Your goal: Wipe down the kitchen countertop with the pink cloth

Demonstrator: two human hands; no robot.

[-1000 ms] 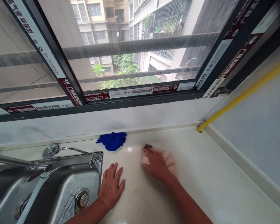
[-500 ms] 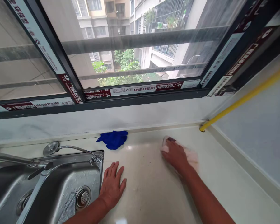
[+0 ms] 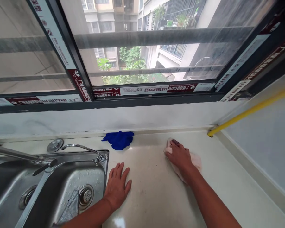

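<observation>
My left hand (image 3: 118, 184) lies flat on the cream countertop (image 3: 147, 196), fingers spread, just right of the sink's edge. My right hand (image 3: 181, 158) presses a pale pink cloth (image 3: 196, 160) onto the counter, its fingers curled over the bunched front. A small dark patch (image 3: 175, 142) shows at those fingertips; I cannot tell whether it is part of the cloth or a separate thing. Part of the cloth is hidden beneath the hand and wrist. Against the back ledge lies a crumpled blue cloth (image 3: 120, 140), apart from both hands.
On the left is a steel double sink (image 3: 106, 158) with a faucet (image 3: 16, 153) and a thin curved spout (image 3: 83, 146). A grey crumpled piece (image 3: 70, 205) lies in the right basin. A yellow pipe (image 3: 247, 115) meets the counter's back right corner. Behind stands a dark-framed window (image 3: 142, 101).
My view has shifted slightly, so the scene sits a little further right. The right hand and pink cloth have moved slightly left over the counter, and the cloth is less blurred.
</observation>
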